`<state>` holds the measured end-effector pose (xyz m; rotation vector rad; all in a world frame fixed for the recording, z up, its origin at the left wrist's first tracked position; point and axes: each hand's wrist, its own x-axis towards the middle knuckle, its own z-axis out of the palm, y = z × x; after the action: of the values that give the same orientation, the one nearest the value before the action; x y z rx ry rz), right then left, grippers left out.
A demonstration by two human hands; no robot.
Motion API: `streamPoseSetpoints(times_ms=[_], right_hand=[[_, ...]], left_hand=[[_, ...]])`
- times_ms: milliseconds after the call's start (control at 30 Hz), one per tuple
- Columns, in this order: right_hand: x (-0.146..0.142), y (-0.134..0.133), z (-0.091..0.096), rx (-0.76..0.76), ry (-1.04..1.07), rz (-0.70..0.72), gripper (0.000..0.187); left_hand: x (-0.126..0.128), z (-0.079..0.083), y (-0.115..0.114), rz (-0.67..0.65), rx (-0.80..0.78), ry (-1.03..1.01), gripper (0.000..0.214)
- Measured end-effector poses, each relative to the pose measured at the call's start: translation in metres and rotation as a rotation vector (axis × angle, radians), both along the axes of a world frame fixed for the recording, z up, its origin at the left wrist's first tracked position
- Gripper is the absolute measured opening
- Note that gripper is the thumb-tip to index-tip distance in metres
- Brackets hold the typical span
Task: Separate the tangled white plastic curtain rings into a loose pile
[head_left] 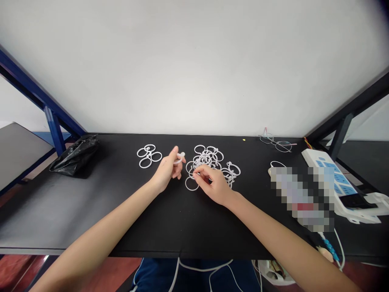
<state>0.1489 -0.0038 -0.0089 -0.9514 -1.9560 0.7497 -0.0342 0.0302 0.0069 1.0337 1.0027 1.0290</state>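
My left hand [167,167] is closed around a white plastic curtain ring [178,161], with its small eyelet showing by the thumb. My right hand [214,181] reaches into the pile of white curtain rings [204,158] at the middle of the table. Its thumb and forefinger are pinched on a ring [191,189] at the pile's near left side; the fingers partly cover the pile. To the left of my left hand lies a smaller group of white rings [146,163], with their eyelets close together at the centre.
On the black table [182,227], a crumpled black plastic bag [75,156] lies at the left. Eyeglasses [283,146], a white power strip [328,170] and a blurred-out object [300,198] with a cable are at the right. A white wall [194,73] rises behind.
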Motion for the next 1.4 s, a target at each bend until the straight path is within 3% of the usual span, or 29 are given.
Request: streamPoseSetpoints(times_ms=[100, 300, 600, 867, 1400], right_hand=[[0.0, 0.0, 0.002, 0.021, -0.038, -0.059, 0.01], [-0.001, 0.002, 0.002, 0.037, -0.019, -0.209, 0.008], [-0.001, 0.004, 0.0, 0.056, 0.005, -0.214, 0.009], [0.001, 0.007, -0.001, 0.188, -0.048, -0.246, 0.011], [0.002, 0.009, -0.004, 0.098, -0.131, -0.233, 0.007]], left_hand=[[-0.007, 0.001, 0.006, 0.183, -0.143, -0.14, 0.051], [-0.018, -0.002, 0.016, 0.371, -0.358, -0.461, 0.055], [-0.019, -0.006, 0.02, 0.487, -0.42, -0.529, 0.058], [-0.018, -0.006, 0.019, 0.465, -0.41, -0.526, 0.039], [-0.016, -0.006, 0.017, 0.394, -0.411, -0.524, 0.032]])
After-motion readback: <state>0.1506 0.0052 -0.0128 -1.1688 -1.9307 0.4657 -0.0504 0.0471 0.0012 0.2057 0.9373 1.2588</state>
